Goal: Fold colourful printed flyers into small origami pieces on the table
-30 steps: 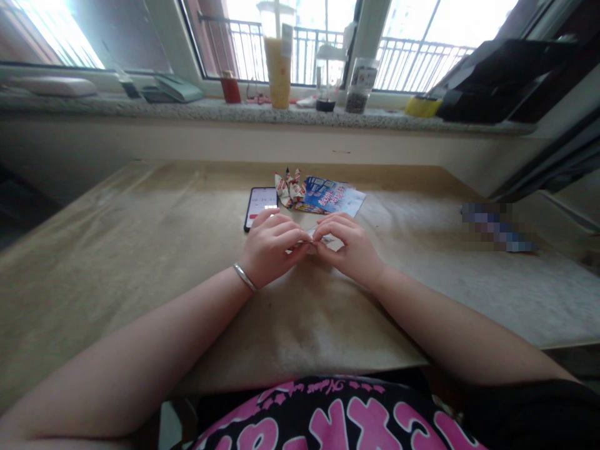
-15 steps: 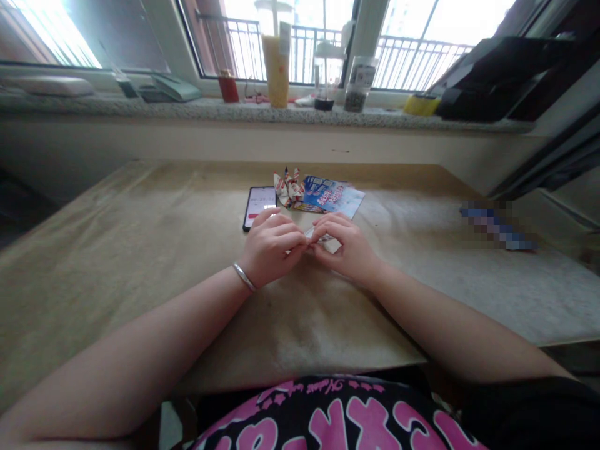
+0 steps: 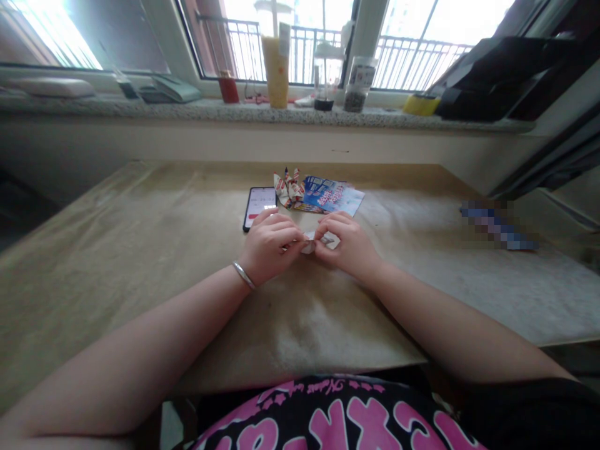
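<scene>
My left hand [image 3: 269, 245], with a silver bangle at the wrist, and my right hand [image 3: 347, 242] meet at the middle of the table [image 3: 140, 250]. Both pinch a small folded piece of white paper [image 3: 311, 242] between their fingertips, just above the tabletop. Most of the paper is hidden by my fingers. Just beyond my hands lie a folded red-and-white paper figure [image 3: 287, 186] and several blue printed paper sheets [image 3: 330, 195].
A phone [image 3: 259, 205] with a lit screen lies left of the papers. A blurred object [image 3: 497, 226] rests at the table's right. The stone windowsill [image 3: 234, 112] behind holds a tall orange drink [image 3: 276, 59], a red cup [image 3: 229, 87], jars and a dark bag [image 3: 497, 81].
My fingers have shifted slightly on the paper, which now shows a bit more between the hands. My arms stay where they were.
</scene>
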`<act>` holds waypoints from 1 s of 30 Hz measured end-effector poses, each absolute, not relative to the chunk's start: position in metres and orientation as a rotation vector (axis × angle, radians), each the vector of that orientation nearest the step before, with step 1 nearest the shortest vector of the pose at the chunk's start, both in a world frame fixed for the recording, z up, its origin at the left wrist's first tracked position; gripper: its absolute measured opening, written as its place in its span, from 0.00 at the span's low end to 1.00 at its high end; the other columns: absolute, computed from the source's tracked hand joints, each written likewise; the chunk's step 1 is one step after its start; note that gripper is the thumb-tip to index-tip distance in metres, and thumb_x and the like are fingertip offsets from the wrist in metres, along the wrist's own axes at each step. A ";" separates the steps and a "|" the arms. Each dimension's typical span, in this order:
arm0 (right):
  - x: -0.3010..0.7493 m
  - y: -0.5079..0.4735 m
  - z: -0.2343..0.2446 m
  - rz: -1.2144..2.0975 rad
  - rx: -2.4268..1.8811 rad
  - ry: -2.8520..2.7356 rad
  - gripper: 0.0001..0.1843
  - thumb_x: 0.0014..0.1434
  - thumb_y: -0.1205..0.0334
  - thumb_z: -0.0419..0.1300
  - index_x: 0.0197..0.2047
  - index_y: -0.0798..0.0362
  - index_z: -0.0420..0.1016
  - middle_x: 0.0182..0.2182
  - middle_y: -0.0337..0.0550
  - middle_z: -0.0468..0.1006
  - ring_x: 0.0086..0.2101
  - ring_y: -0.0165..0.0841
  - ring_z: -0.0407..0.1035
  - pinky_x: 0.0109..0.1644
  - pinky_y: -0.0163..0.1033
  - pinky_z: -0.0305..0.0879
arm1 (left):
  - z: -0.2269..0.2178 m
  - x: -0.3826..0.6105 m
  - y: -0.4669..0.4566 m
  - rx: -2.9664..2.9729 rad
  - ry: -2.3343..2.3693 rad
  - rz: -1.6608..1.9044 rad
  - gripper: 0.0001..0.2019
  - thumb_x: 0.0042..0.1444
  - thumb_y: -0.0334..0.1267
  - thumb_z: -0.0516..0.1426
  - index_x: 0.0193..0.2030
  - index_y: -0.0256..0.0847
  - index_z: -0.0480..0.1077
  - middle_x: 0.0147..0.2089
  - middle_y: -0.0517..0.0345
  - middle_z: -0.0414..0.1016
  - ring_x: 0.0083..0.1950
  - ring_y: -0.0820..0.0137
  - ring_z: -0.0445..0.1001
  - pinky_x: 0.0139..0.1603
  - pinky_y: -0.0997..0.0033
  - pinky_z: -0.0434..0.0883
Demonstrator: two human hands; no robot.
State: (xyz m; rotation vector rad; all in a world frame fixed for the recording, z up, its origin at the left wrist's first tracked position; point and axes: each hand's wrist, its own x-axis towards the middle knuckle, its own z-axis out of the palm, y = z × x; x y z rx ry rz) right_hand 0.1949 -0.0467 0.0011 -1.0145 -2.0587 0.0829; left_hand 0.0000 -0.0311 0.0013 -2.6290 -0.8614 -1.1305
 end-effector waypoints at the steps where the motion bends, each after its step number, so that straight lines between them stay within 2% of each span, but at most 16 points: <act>1: 0.195 -0.047 0.002 0.076 -1.017 -2.060 0.04 0.50 0.66 0.61 0.26 0.50 0.70 0.31 0.41 0.75 0.38 0.35 0.68 0.45 0.41 0.65 | 0.001 0.000 -0.031 -2.629 -0.859 -1.131 0.08 0.57 0.36 0.56 0.27 0.42 0.71 0.31 0.63 0.78 0.39 0.70 0.74 0.56 0.61 0.61; 17: 0.204 -0.040 -0.001 0.142 -1.029 -2.065 0.03 0.48 0.68 0.60 0.26 0.51 0.72 0.29 0.41 0.74 0.35 0.34 0.68 0.45 0.41 0.65 | 0.000 -0.002 -0.027 -2.593 -0.905 -1.140 0.11 0.57 0.40 0.57 0.25 0.41 0.71 0.30 0.60 0.78 0.37 0.69 0.73 0.51 0.62 0.64; 30: 0.207 -0.039 0.000 0.116 -1.037 -2.077 0.03 0.51 0.67 0.60 0.27 0.51 0.72 0.32 0.42 0.75 0.38 0.35 0.68 0.45 0.42 0.65 | -0.001 -0.004 -0.024 -2.659 -0.983 -1.170 0.12 0.57 0.43 0.57 0.26 0.40 0.73 0.29 0.57 0.77 0.35 0.68 0.73 0.42 0.66 0.66</act>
